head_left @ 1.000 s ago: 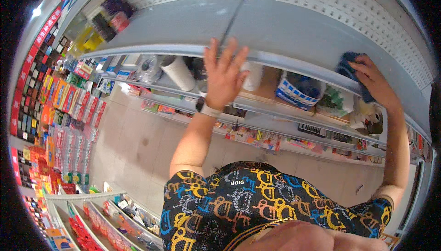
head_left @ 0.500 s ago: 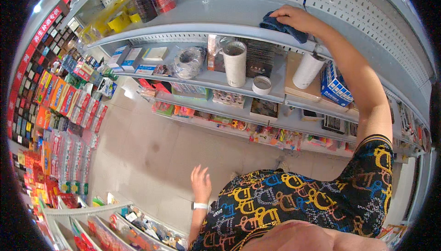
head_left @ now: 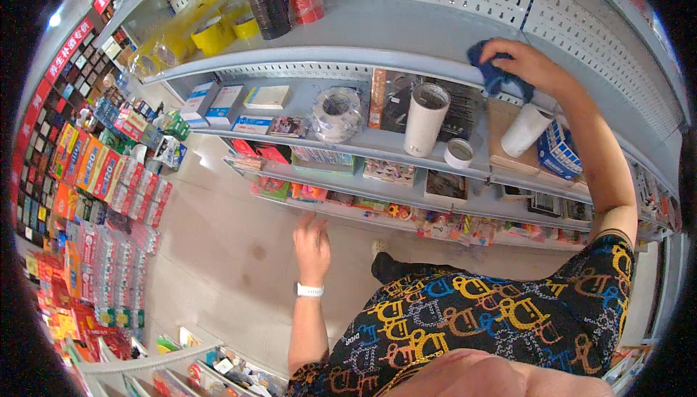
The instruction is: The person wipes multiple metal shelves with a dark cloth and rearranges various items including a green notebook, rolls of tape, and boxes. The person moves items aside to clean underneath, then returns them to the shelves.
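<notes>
My right hand (head_left: 534, 67) is closed on a dark blue cloth (head_left: 501, 81), which lies over the front edge of the grey upper shelf (head_left: 392, 30) and hangs down from it. My right arm reaches across the shelf unit from the right. My left hand (head_left: 312, 248), with a white band at the wrist, hangs over the tiled floor with fingers stretched out and nothing in them. Below the cloth, a white roll (head_left: 526, 130) leans on the second shelf beside a blue box (head_left: 559, 150).
Yellow tape rolls (head_left: 214, 34), a dark stack of rolls (head_left: 266, 5) and red tape (head_left: 305, 3) stand at the upper shelf's left end. The second shelf holds a tall white roll (head_left: 426, 121), a small roll (head_left: 458, 153) and a plastic-wrapped roll (head_left: 337, 114). Packed goods (head_left: 94, 157) line the left side.
My view has shifted, so the shelves sit further right and lower. The cloth hangs lower over the shelf edge, still in my right hand. My left hand has moved forward, showing more forearm.
</notes>
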Available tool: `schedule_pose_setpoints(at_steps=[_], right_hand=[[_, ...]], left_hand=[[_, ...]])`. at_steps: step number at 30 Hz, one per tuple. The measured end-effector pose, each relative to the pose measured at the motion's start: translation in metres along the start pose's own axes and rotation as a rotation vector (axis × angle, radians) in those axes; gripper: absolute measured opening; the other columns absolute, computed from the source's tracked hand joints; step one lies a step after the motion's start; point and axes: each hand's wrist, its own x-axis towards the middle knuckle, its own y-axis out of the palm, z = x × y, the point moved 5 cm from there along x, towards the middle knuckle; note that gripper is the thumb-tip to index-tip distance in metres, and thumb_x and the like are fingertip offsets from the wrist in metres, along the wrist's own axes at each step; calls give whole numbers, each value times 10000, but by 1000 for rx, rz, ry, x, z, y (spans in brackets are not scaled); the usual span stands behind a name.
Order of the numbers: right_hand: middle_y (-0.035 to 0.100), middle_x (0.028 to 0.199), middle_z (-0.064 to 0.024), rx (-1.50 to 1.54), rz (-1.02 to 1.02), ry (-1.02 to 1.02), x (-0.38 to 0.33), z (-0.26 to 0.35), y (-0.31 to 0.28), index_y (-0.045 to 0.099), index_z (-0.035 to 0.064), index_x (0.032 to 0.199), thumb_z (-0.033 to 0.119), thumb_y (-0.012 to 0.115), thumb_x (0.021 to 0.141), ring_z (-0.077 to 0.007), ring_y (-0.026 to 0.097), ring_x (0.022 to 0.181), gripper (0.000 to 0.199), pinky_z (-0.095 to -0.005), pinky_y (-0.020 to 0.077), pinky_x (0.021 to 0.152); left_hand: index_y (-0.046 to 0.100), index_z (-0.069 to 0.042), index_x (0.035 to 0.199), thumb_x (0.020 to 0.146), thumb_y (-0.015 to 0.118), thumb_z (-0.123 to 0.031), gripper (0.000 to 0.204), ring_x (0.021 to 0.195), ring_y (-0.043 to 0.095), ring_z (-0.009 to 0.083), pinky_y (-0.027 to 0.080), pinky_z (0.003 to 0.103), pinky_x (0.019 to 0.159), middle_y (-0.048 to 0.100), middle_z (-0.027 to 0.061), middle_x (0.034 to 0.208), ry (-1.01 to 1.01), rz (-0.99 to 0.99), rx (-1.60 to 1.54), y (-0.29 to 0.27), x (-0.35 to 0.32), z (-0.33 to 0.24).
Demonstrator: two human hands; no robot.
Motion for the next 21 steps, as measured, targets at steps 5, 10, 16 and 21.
schedule_pose_setpoints(at_steps=[5,10,16,21], right_hand=[[661,1006,-86,-28,-36,-302,113,54,43,682,93,979,68,618,842,-256,586,1031,153,-366,453,910],[632,990,-66,8,61,-320,232,106,95,665,109,914,36,651,806,-256,540,1047,131,-378,432,917],[625,1013,-91,129,-12,-352,254,136,102,662,115,979,118,621,853,-296,567,998,133,-399,435,903],[623,1015,-85,-15,-143,-351,210,143,97,680,122,979,146,628,854,-294,570,1020,137,-403,434,910]], left_hand=[[654,-86,1063,771,610,46,323,1230,464,361,371,464,1006,556,120,1238,344,-203,-17,-49,142,-45],[655,-88,1076,782,608,45,326,1252,445,359,349,472,1024,564,110,1231,488,-259,38,-76,233,-74],[632,-91,1128,838,604,-23,298,1269,426,353,311,481,1053,568,109,1246,542,-366,82,-76,306,-54],[608,-88,1188,904,555,-98,289,1283,417,341,246,513,1099,566,96,1273,588,-391,90,-64,352,-15]])
